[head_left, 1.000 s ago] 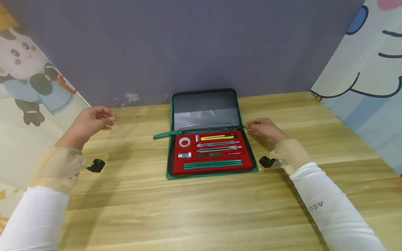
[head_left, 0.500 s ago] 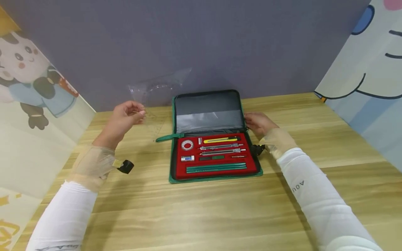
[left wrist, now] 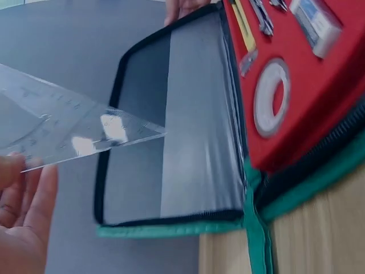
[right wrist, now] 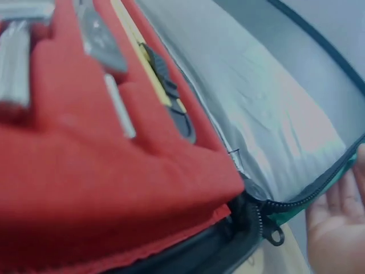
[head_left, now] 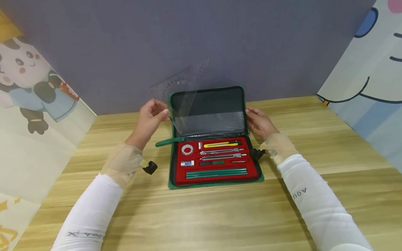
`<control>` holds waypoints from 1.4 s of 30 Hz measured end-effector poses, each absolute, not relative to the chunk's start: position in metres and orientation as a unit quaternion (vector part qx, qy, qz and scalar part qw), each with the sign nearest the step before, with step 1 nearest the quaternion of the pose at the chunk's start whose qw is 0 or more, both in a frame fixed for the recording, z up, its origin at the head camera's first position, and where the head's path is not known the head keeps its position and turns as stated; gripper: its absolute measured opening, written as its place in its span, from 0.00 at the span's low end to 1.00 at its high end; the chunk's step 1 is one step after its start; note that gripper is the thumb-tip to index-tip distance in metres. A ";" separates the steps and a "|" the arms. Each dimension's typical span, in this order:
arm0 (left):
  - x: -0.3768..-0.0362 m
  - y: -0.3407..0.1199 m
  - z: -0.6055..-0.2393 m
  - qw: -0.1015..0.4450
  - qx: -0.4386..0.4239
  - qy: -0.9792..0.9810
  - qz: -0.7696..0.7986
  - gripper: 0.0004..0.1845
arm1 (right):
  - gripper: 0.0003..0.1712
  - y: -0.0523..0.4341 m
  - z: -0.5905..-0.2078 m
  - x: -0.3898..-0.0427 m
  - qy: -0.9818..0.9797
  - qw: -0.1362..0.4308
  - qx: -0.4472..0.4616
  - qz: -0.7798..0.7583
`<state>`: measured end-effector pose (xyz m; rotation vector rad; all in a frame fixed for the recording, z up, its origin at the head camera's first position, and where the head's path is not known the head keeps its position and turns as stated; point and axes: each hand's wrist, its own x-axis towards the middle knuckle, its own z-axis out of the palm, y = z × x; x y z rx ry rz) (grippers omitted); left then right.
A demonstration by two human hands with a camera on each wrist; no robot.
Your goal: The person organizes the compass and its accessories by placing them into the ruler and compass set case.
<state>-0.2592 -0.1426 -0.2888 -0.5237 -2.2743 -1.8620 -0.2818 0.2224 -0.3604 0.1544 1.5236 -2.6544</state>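
Observation:
My left hand pinches a clear plastic set square with a curved cutout, held up at the left side of the open lid. In the left wrist view the tip of the set square overlaps the lid's clear pocket. A green zip case lies open on the table, its lid raised toward the back. My right hand holds the lid's right edge. The right wrist view has its thumb and fingers at the zipped edge, above the zip pull.
The case's red insert holds a yellow cutter, two compasses, a round white ring, an eraser and green pencils. A green strap sticks out left. A grey wall stands behind the wooden table.
My left hand has carried the set square rightward from the left of the table to the lid. My right hand has come onto the lid's right edge, and the lid stands somewhat steeper.

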 end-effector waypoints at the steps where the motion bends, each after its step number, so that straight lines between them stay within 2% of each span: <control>1: -0.260 -0.139 -0.290 0.090 -0.178 -0.753 -0.628 0.03 | 0.06 0.222 -0.362 -0.282 0.494 0.029 0.043 -0.868; 9: -0.271 -0.112 -0.296 0.177 -0.224 -0.707 -0.647 0.04 | 0.08 0.220 -0.368 -0.282 0.478 -0.021 -0.030 -0.878; 18: -0.279 -0.101 -0.304 0.230 -0.251 -0.682 -0.647 0.05 | 0.12 0.218 -0.364 -0.280 0.520 -0.037 -0.054 -0.851; 42: -0.278 -0.096 -0.303 0.190 -0.234 -0.711 -0.635 0.05 | 0.17 0.222 -0.366 -0.275 0.499 -0.032 -0.071 -0.863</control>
